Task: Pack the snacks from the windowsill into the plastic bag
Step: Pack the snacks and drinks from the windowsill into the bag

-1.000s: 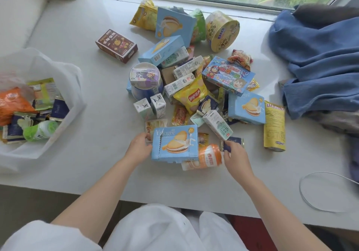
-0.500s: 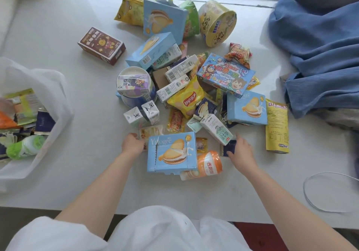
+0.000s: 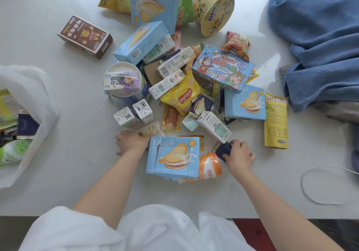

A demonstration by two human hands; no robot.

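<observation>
A heap of snacks covers the white windowsill (image 3: pixel 77 182). Nearest me lies a light blue Yilogee biscuit box (image 3: pixel 173 157), with an orange bottle (image 3: pixel 210 165) against its right side. My left hand (image 3: pixel 131 141) sits at the box's upper left corner, fingers curled on a small pale wrapped snack (image 3: pixel 150 130). My right hand (image 3: pixel 239 157) pinches a small dark blue packet (image 3: pixel 223 150) just right of the bottle. The white plastic bag (image 3: pixel 29 103) lies open at the left edge, holding several packets and a green bottle (image 3: pixel 13 151).
Behind the hands lie milk cartons (image 3: pixel 214 126), a Lay's chip bag (image 3: pixel 182 97), a brown box (image 3: pixel 85 36), a yellow noodle cup (image 3: pixel 212 10) and a yellow pouch (image 3: pixel 275 120). Blue cloth (image 3: pixel 318 43) is heaped at right. A white cable loop (image 3: pixel 326 184) lies near the front edge.
The view has tilted down and closer. My right hand has closed on the dark blue packet and lifted its edge. My left hand has stayed at the box's upper left corner.
</observation>
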